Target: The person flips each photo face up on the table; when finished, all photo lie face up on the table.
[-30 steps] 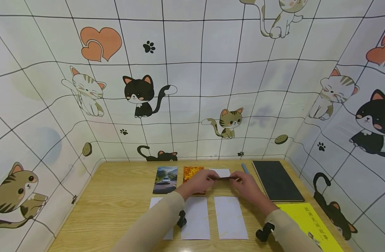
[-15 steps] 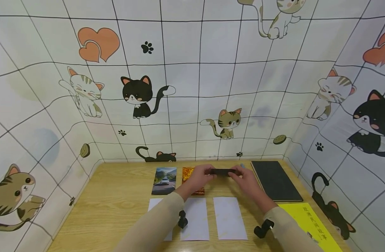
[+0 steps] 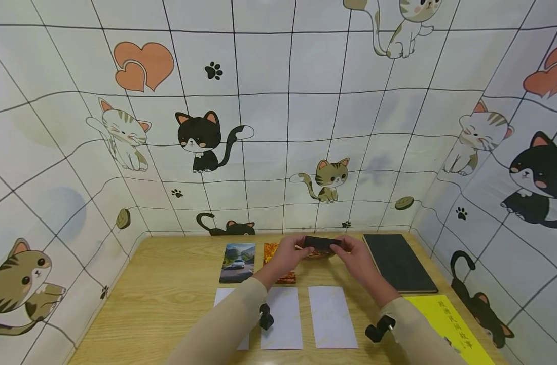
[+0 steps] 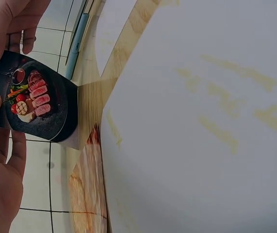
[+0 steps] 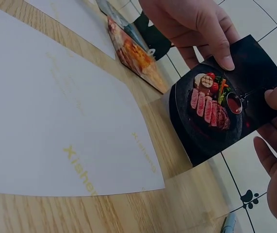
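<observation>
Between both hands is a photo print (image 3: 321, 245) of sliced steak and vegetables on a dark round plate. My left hand (image 3: 289, 253) pinches one side of it, thumb on the picture face. On the opposite side my right hand (image 3: 356, 257) pinches it likewise. The left wrist view shows the print (image 4: 36, 97) bent, its far end curving close to the tabletop; whether it touches is hard to tell. In the right wrist view the picture face (image 5: 211, 104) is plain to see, with the right thumb near a corner.
A car photo (image 3: 238, 262) and an orange-yellow photo (image 3: 272, 251) lie left of the hands. White sheets (image 3: 333, 317) lie in a row nearer the body. To the right are a black notebook (image 3: 399, 261) and a yellow booklet (image 3: 447, 324). A blue pen (image 4: 76, 46) lies beyond the hands.
The print has risen slightly and turned from nearly edge-on, so its dark picture face now shows. A white patch behind it one second ago no longer shows. Both hands kept their pinch.
</observation>
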`<control>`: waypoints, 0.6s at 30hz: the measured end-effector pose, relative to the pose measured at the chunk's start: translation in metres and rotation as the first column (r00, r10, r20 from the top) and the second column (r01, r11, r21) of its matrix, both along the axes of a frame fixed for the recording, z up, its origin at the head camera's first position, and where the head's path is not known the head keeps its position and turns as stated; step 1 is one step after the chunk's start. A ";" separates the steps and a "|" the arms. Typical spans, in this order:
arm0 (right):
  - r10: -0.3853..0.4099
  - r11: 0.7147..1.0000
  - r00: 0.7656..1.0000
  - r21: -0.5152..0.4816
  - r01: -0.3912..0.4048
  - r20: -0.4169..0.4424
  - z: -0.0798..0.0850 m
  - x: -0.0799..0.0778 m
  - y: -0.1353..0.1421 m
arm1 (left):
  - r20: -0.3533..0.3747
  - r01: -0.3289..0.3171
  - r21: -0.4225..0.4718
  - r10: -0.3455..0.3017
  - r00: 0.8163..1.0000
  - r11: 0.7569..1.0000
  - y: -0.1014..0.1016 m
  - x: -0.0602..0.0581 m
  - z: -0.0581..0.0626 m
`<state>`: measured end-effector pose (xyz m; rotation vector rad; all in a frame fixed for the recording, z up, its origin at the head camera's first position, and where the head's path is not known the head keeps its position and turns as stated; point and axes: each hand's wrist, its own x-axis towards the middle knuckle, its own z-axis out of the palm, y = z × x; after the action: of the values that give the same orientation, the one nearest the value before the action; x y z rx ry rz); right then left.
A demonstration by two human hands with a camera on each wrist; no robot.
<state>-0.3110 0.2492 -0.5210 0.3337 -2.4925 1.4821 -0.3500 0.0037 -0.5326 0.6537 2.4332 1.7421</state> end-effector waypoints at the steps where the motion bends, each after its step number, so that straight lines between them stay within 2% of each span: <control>1: 0.002 1.000 1.000 -0.006 -0.002 -0.004 0.000 0.000 0.000 | 0.001 -0.001 0.004 0.001 1.000 1.000 0.001 0.000 0.000; 13: 0.000 1.000 1.000 -0.023 0.000 0.016 -0.001 0.001 0.000 | -0.026 0.012 0.044 -0.010 1.000 0.999 0.001 0.000 0.005; 18: -0.007 0.999 1.000 -0.052 0.009 0.028 -0.004 0.000 -0.002 | 0.004 -0.014 0.082 0.014 1.000 0.997 0.002 -0.001 0.007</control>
<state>-0.3114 0.2476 -0.5245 0.2959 -2.4686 1.5552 -0.3512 0.0056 -0.5257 0.6423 2.3807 1.8559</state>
